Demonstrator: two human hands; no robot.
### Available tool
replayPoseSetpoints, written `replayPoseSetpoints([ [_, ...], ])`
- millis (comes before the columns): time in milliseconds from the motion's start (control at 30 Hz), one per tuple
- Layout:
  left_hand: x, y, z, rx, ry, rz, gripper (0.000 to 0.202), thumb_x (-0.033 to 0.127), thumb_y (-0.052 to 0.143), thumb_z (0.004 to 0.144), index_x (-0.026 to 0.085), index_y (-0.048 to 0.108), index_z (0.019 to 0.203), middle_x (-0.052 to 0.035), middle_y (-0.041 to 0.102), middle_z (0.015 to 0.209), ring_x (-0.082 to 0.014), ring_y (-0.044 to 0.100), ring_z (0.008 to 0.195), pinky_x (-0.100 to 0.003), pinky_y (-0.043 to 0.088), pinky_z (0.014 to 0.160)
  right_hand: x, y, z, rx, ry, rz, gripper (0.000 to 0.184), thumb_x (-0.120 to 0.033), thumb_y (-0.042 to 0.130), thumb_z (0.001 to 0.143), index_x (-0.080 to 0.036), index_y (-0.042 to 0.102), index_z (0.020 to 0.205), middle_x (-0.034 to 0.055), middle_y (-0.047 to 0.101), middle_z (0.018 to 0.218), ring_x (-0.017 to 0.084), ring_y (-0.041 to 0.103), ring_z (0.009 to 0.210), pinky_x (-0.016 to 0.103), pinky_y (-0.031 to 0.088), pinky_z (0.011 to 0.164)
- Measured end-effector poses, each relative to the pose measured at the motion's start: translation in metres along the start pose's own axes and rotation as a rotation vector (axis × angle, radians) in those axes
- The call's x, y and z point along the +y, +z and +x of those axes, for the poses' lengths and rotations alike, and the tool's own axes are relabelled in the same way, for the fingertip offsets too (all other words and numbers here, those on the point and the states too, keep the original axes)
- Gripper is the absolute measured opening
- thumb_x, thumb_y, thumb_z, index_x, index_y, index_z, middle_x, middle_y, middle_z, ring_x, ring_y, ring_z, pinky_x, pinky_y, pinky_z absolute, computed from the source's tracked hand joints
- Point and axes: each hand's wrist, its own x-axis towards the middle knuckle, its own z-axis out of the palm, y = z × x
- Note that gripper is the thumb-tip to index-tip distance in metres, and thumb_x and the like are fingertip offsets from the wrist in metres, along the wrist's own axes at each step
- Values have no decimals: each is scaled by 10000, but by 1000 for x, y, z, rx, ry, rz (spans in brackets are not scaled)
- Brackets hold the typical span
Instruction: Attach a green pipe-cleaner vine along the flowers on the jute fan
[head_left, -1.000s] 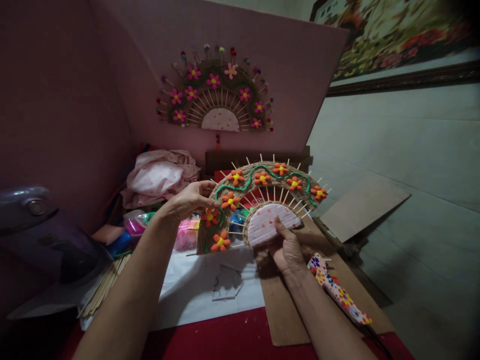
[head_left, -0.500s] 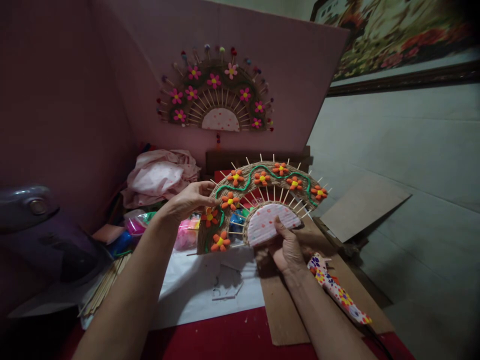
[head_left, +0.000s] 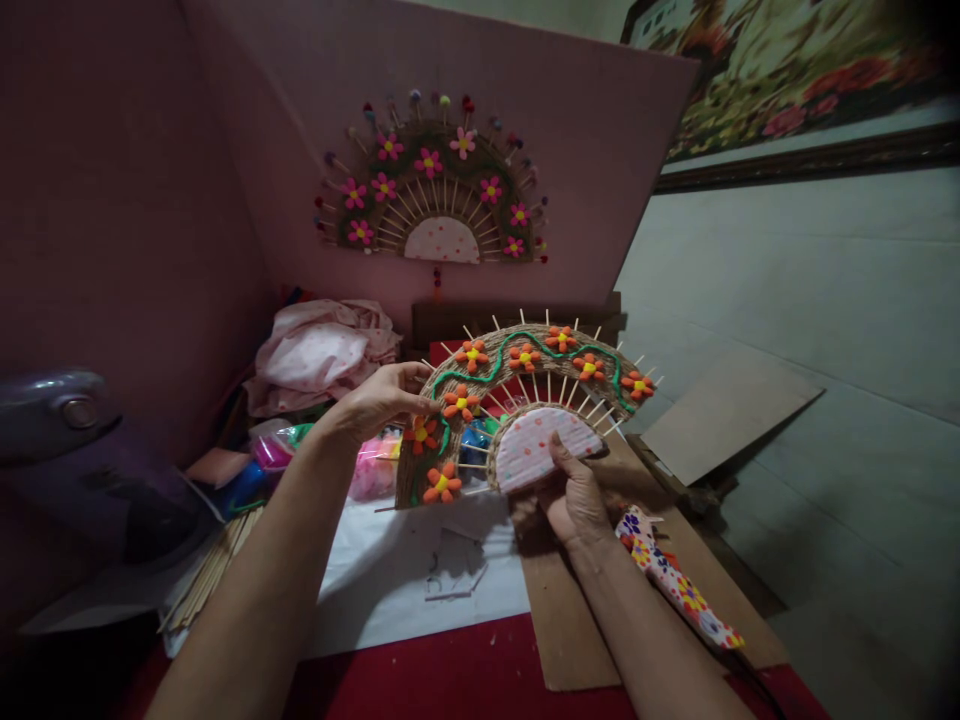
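Note:
Between my hands a half-round decorative fan (head_left: 547, 450) is held tilted above the table. Its outer band is wrapped in brown twine, with orange felt-like flowers, a wavy green cord and thin sticks poking out past the rim. My left hand (head_left: 390, 400) pinches the band's upper left edge, thumb in front and fingertips partly hidden behind. At the bottom, my right hand (head_left: 577, 495) grips the spotted white half-circle centre, its thumb on the front and its fingers underneath. A flower-patterned glue gun (head_left: 675, 580) with a dark cord lies right of my right wrist.
A similar fan with pink flowers (head_left: 435, 190) hangs on the pink board. Spotted cloth (head_left: 322, 350), bagged coloured material (head_left: 375, 465) and wooden sticks (head_left: 214, 570) lie at the left. White paper (head_left: 390, 600) and cardboard (head_left: 562, 630) cover part of the red tabletop (head_left: 420, 680).

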Motion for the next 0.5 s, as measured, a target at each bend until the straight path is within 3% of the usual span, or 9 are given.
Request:
replayPoseSetpoints([
  [200, 2, -7, -4, -2, -8, -74, 501, 109, 757, 565, 174, 584, 1032, -16, 662, 839, -111, 612, 692, -222, 448, 616, 2, -4, 4, -6, -5, -16, 355, -166, 818, 538, -193, 640, 844, -39, 711, 736, 138, 671, 679, 259, 581, 665],
  [333, 1, -7, -3, 8, -32, -75, 494, 85, 750, 543, 173, 581, 999, -10, 656, 821, -108, 609, 661, -208, 432, 567, 3, -10, 8, -20, -30, -77, 318, -204, 802, 576, -211, 642, 850, -23, 717, 791, 171, 681, 749, 318, 583, 719],
  [500, -1, -3, -1, 6, -33, -69, 465, 89, 749, 535, 181, 581, 959, 0, 656, 808, -111, 608, 642, -197, 412, 524, 3, -7, 7, -8, -14, -49, 342, -185, 816, 546, -200, 636, 837, -36, 711, 758, 140, 669, 694, 269, 579, 677],
])
